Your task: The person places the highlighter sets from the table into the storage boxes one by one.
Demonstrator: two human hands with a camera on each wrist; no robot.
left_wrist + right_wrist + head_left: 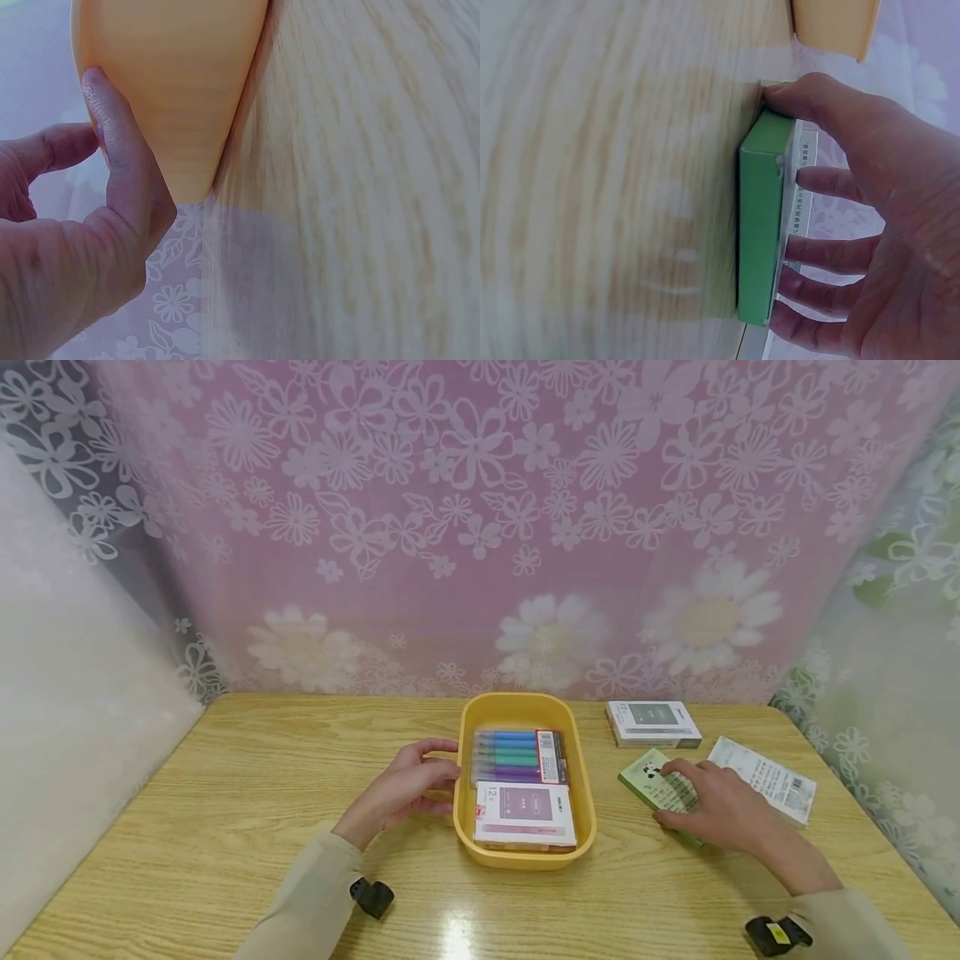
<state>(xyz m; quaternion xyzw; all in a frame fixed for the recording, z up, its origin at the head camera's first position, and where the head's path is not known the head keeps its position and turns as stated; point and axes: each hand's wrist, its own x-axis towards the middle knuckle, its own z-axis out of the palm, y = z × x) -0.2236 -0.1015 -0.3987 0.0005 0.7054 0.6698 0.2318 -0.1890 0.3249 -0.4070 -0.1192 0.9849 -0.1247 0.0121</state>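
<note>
A yellow plastic tray (525, 860) stands mid-table. It holds a clear pack of blue, green and purple pens (513, 758) and a white box with a mauve panel (525, 814). My left hand (408, 785) is at the tray's left side; in the left wrist view its fingertips touch the outer wall (172, 75) close under the rim. To the right, my right hand (720, 806) grips a flat green box (643, 768) with a panda picture. The right wrist view shows the thumb (810, 94) at one end and fingers along the printed face.
A white box with a grey-green panel (652, 724) lies behind the green box. Right of it is a white printed packet (772, 777), partly behind my right hand. A pink flowered curtain (420, 568) hangs at the table's back edge.
</note>
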